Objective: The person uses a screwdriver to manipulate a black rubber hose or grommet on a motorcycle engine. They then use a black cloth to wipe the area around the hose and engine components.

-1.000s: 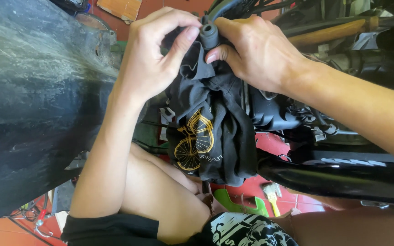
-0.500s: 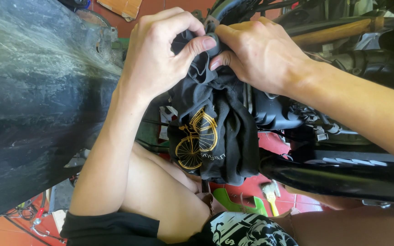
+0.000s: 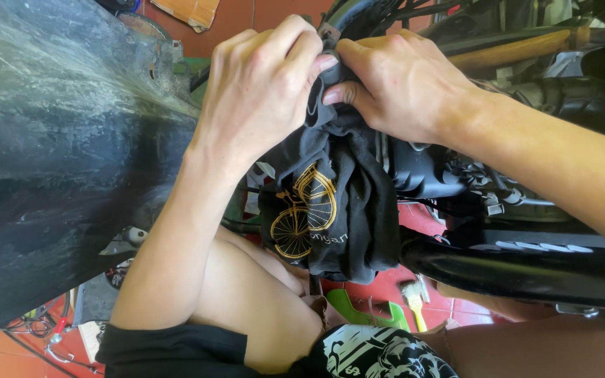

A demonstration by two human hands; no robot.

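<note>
A broad black tyre (image 3: 57, 161), dusty and scuffed, fills the left of the scene from near to far. To the right runs a glossy black frame tube (image 3: 526, 269) of a motorbike, with dark engine parts (image 3: 456, 175) above it. Between them hangs a black cloth (image 3: 348, 210) printed with a yellow bicycle, bunched at its top and draping down toward the person's bare knee (image 3: 260, 308). The left hand (image 3: 260, 91) clenches the top of the cloth from the left, fingers curled over the bunch. The right hand (image 3: 400, 77) pinches the same bunch from the right, fingertips touching those of the left hand. Near, on the red floor (image 3: 386, 287), lie a green plastic piece (image 3: 358, 311) and a small brush (image 3: 414, 301).
</note>
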